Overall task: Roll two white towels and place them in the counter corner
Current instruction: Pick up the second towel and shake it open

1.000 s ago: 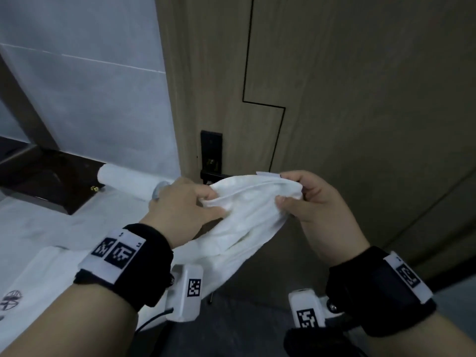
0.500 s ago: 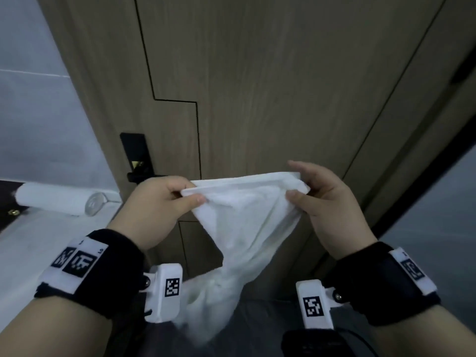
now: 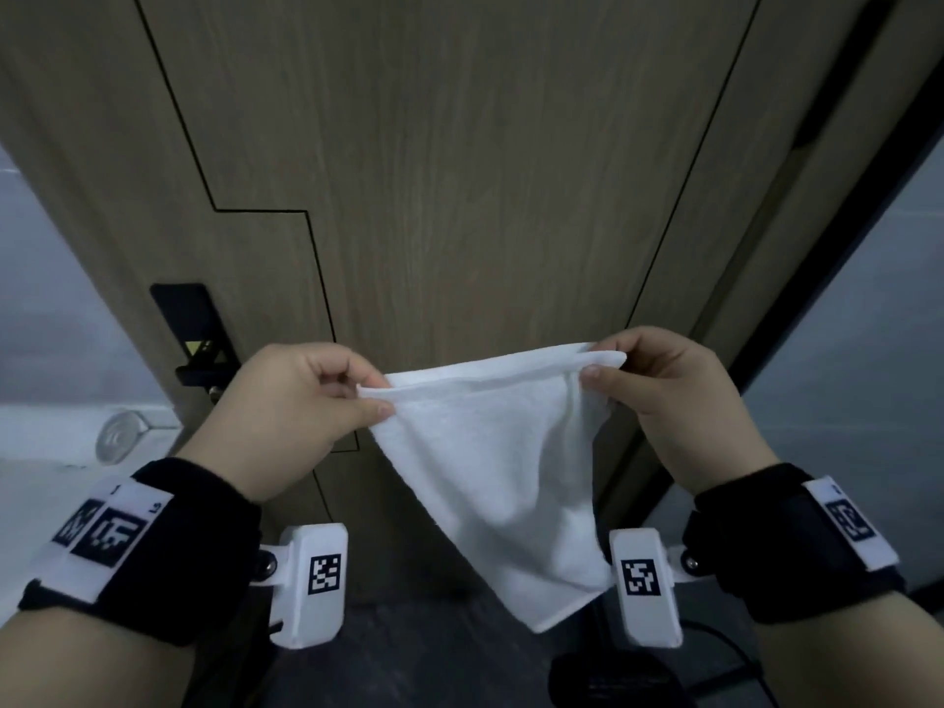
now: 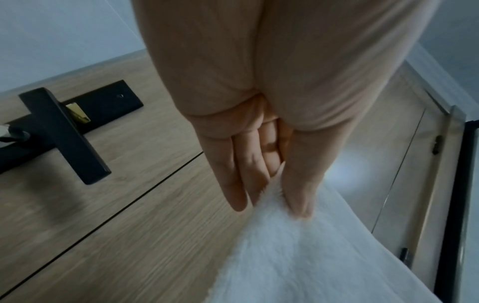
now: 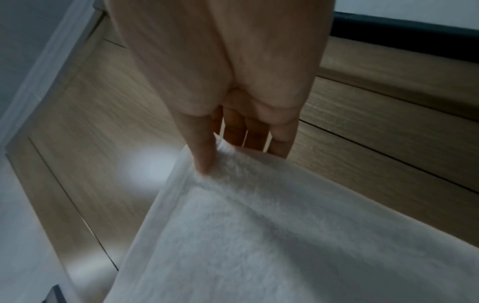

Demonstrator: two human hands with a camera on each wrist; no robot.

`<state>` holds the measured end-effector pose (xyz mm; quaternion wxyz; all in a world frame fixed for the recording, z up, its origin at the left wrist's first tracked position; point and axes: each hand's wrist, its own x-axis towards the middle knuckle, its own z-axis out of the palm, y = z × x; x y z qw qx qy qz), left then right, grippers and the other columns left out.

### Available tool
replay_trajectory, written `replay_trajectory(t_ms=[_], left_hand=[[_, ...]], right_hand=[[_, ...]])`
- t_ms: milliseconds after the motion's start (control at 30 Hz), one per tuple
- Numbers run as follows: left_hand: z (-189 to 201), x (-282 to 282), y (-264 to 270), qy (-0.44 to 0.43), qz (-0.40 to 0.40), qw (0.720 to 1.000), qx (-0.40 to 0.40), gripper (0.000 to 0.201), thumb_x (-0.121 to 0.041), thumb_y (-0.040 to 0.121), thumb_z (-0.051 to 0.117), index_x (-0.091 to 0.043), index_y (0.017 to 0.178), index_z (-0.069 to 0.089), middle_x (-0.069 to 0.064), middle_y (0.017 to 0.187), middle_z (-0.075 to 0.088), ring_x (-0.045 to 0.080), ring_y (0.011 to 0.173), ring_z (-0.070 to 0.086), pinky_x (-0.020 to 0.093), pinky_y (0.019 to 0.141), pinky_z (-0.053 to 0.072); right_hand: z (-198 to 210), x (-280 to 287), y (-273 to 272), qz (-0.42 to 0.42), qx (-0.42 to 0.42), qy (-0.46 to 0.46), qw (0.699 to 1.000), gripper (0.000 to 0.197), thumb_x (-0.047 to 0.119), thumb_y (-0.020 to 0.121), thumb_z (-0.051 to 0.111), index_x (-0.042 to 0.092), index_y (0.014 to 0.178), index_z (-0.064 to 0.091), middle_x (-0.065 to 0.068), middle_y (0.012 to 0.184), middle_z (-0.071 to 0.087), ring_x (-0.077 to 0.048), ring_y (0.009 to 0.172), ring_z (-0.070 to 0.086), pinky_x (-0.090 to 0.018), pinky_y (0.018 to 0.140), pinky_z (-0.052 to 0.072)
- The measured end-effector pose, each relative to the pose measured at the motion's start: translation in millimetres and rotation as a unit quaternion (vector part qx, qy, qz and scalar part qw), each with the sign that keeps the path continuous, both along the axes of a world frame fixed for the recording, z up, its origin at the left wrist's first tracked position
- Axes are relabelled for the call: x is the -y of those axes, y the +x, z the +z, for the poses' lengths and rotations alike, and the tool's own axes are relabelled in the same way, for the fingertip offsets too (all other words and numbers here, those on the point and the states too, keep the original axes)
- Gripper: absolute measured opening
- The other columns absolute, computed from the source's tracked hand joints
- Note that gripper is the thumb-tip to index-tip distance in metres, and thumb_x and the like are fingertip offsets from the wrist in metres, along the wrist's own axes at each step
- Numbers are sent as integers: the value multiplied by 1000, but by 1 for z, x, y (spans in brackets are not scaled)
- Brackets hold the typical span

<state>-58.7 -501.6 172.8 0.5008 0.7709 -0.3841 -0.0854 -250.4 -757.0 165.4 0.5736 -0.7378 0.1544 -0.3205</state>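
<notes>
so far, one rolled towel (image 3: 120, 435) lies on the white counter (image 3: 30, 431) at the left edge of the head view, only its spiral end showing, just beside the wooden door (image 3: 485, 171); whether that spot is the counter corner cannot be told from here. that would put the task about half done, by my reading. the second towel (image 3: 505, 452) is not rolled at all: it hangs in the air in front of the door, stretched along its top hem between the two hands, the rest drooping to a point below.

the left hand (image 3: 291, 406) pinches the left end of the hem between thumb and curled fingers (image 4: 242, 180), and the left wrist view shows the cloth running out from between them. the right hand (image 3: 669, 396) pinches the right end the same way, thumb on the near face and fingers (image 5: 255, 136) behind the hem. neither hand is spread; both are closed on cloth.

what is left, as i judge it: lay this towel flat or fold it, roll it, and set it by the first.

counted: two white towels, one rolled and one loose; two hands; one door with one black handle (image 4: 64, 135); one counter.
</notes>
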Motion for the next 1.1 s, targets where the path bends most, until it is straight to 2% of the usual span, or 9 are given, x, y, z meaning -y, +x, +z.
replay_trajectory(t_ms=[100, 200, 333, 500, 567, 733, 833, 933, 1100], left_hand=[[3, 3, -2, -4, 6, 1000, -7, 19, -19, 70, 87, -33, 77, 77, 7, 72, 74, 33, 74, 70, 40, 71, 58], [5, 5, 0, -21, 9, 1000, -15, 18, -27, 66, 88, -34, 77, 77, 6, 73, 74, 30, 75, 70, 30, 70, 55], [10, 2, 4, -40, 21, 999, -16, 26, -45, 58, 84, -32, 78, 78, 13, 75, 73, 35, 77, 69, 38, 74, 56], [12, -2, 7, -64, 29, 997, 11, 14, -30, 67, 87, -31, 77, 77, -9, 60, 70, -1, 53, 61, 7, 53, 45], [10, -4, 9, -65, 46, 997, 19, 15, -28, 68, 88, -31, 77, 77, -6, 62, 72, 4, 56, 64, 11, 55, 48], [8, -12, 11, -68, 76, 995, 16, 23, -41, 60, 87, -30, 78, 78, 8, 67, 72, 37, 69, 66, 45, 69, 57], [6, -16, 12, -58, 79, 995, 18, 17, -34, 64, 89, -29, 76, 78, 10, 65, 71, 32, 64, 65, 43, 68, 56], [5, -18, 11, -57, 99, 993, 13, 14, -23, 67, 89, -28, 72, 77, 6, 68, 73, 39, 74, 67, 52, 75, 57], [3, -25, 9, -57, 107, 993, 3, 17, -15, 68, 88, -28, 73, 77, -4, 73, 75, 30, 74, 70, 50, 78, 58]], right_hand=[[3, 4, -2, 15, -20, 4, 1000, 5, 13, 79, 73, 10, 79, 69, -8, 84, 73, -19, 76, 67, -32, 72, 54], [0, 4, -1, 24, -38, 12, 999, 7, 7, 83, 70, 5, 79, 65, -6, 79, 70, -19, 75, 65, -32, 72, 53], [-6, 0, 3, 25, -50, 23, 998, 9, 4, 84, 68, 1, 79, 62, -3, 74, 66, -14, 71, 62, -26, 68, 50], [-8, -7, 9, 28, -42, 65, 997, 7, -2, 85, 65, 0, 80, 61, -9, 77, 67, -22, 76, 63, -38, 76, 51], [-7, -10, 13, 28, -33, 76, 996, 10, -4, 85, 64, 4, 78, 62, -11, 78, 65, -25, 76, 61, -41, 76, 49], [-8, -14, 22, 37, -11, 111, 993, 19, -6, 85, 62, 11, 75, 59, -18, 80, 60, -31, 80, 55, -48, 78, 41], [-10, -15, 25, 37, -8, 111, 993, 22, -6, 83, 65, 14, 76, 57, -14, 77, 60, -29, 78, 53, -43, 71, 40], [-11, -16, 30, 44, 11, 131, 990, 31, -12, 80, 66, 16, 77, 54, -9, 70, 61, -26, 72, 56, -35, 64, 43], [-14, -16, 38, 59, 30, 146, 987, 38, -19, 74, 67, 16, 82, 54, -16, 74, 60, -28, 74, 57, -35, 68, 47]])
